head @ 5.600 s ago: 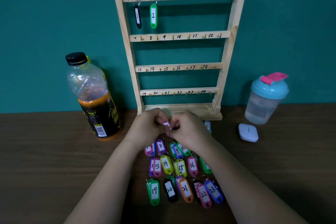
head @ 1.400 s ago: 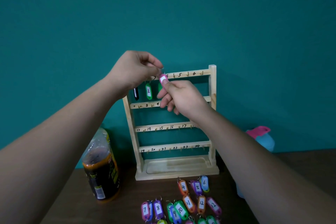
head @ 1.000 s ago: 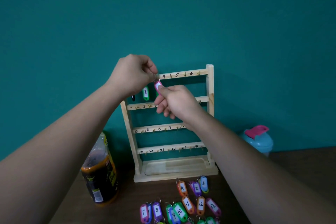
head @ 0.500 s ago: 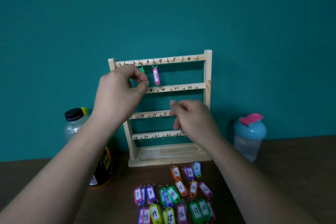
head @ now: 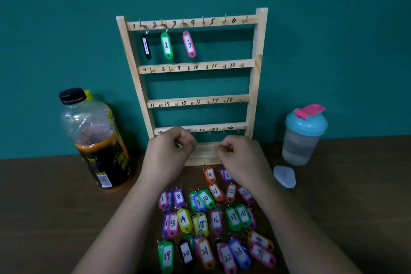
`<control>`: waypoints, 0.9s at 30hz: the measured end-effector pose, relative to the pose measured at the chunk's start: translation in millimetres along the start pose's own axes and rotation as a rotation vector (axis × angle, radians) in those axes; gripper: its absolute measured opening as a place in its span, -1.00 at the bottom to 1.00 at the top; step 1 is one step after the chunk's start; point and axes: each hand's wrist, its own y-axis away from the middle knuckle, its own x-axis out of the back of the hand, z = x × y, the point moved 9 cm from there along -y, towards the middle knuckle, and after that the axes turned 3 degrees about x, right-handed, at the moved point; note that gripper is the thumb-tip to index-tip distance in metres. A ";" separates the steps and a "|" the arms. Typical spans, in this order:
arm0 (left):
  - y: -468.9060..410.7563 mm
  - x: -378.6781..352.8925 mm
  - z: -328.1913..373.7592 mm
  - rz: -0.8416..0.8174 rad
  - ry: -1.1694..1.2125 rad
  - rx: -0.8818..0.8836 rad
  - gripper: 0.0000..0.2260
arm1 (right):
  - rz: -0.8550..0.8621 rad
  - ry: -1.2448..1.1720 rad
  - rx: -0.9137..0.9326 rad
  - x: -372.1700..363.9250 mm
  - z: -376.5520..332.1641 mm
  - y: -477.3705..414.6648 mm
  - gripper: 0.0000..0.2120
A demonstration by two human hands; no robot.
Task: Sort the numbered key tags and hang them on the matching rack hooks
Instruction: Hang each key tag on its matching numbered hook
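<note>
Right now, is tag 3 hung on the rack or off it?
Hung: pink tag 3 dangles by its ring from the third hook on the top rail of the rack.

- The light is soft and fairly dim, coming from above and in front; the teal wall darkens toward its corners.
- Each rail of the rack casts a soft dark band on the wall just beneath it.
- The bottle shows faint pale highlights on its clear upper part.
- Wide-angle bending makes the rack's uprights lean inward toward the base, and the back edge of the dark worktop sags at the sides.
- The lowest key tags have smeared numbers.
- The left hand, right hand and small white object look soft-edged.
</note>
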 end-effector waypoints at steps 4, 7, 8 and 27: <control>7.8 -34.4 -30.8 -0.090 -0.061 0.076 -0.95 | -0.058 0.130 0.033 -21.8 1.6 5.2 -0.80; 9.1 -52.8 -46.8 -0.128 -0.128 0.134 -0.97 | -0.105 0.253 0.068 -38.5 2.2 7.3 -0.82; 9.2 -57.6 -50.9 -0.135 -0.153 0.146 -0.94 | -0.114 0.286 0.072 -43.4 3.5 7.6 -0.82; 12.3 -79.4 -52.2 -0.257 -0.151 0.161 -0.89 | -0.149 0.369 0.075 -63.8 12.8 9.1 -0.80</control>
